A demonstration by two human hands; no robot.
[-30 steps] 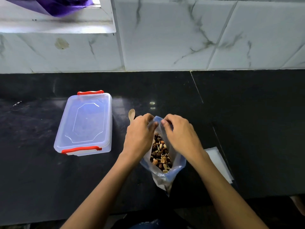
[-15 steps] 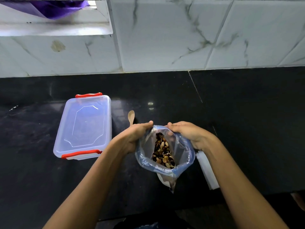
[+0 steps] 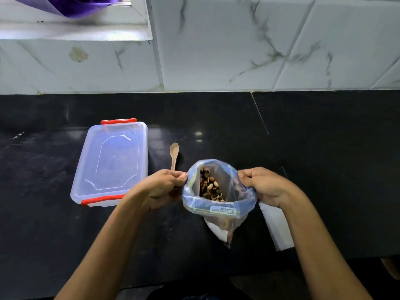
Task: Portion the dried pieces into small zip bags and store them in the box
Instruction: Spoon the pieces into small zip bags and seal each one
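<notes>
1. The left hand [image 3: 161, 187] pinches the left rim of a clear zip bag [image 3: 218, 204], its fingers [image 3: 176, 176] curled on the plastic.
2. The right hand [image 3: 263, 186] grips the right rim, holding the mouth wide open.
3. Dried pieces [image 3: 208, 187] sit inside the bag, held over the black table [image 3: 313, 159].
4. A lidded clear box [image 3: 111, 162] with red clips lies to the left; a wooden spoon [image 3: 174, 153] lies between the box and the bag.
5. Flat small bags [image 3: 276, 228] lie under the right wrist.

Worktop [image 3: 313, 159]: black polished stone, one seam running from the back edge toward the front, light reflections near centre. Wall [image 3: 238, 44]: white marble-veined tiles, one brownish stain at left. Recessed window ledge [image 3: 71, 31] upper left, daylit, purple cloth [image 3: 71, 5] hanging over it.
</notes>
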